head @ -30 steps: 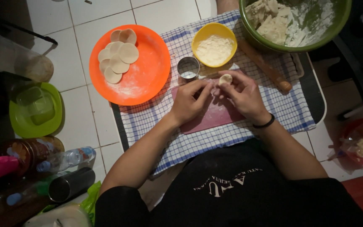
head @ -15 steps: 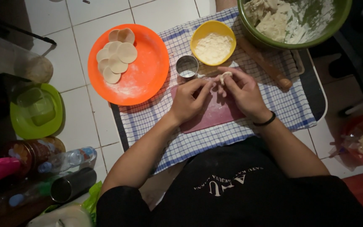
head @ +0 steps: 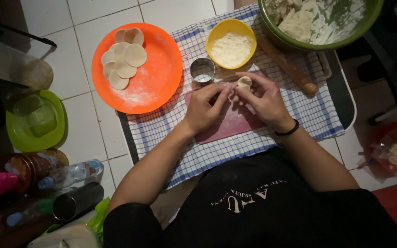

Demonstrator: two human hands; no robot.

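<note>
Two hands meet over a pinkish board (head: 235, 124) laid on a blue-checked cloth (head: 299, 110) on the tiled floor (head: 93, 46). The left hand (head: 205, 108) and the right hand (head: 265, 98) both have fingertips drawn together on one small dough piece (head: 244, 82), which sits at the right hand's fingertips, above the board and just beside a round metal cutter (head: 202, 71).

Risks, as judged:
- The dough piece looks thin and soft; too hard a pinch could tear it or press it out of shape.
- It is held clear of the board; a loosened grip would drop it onto the board or the cloth.
- The cutter and a yellow bowl of flour (head: 231, 43) stand close ahead of the hands; a forward knock could tip the flour onto the cloth.
- A wooden rolling pin (head: 288, 66) lies at a slant by the right hand and may roll if struck.

Count:
- Dough rounds on the orange plate (head: 161, 78): about seven, overlapping (head: 124, 59); the exact number cannot be fixed.
- Bowls: two, the yellow one and a large green bowl (head: 359, 34) holding dough scraps.
- Cutters: one. Rolling pins: one. Boards: one.
- Bottles at lower left: at least two, dimly lit (head: 70, 174).
</note>
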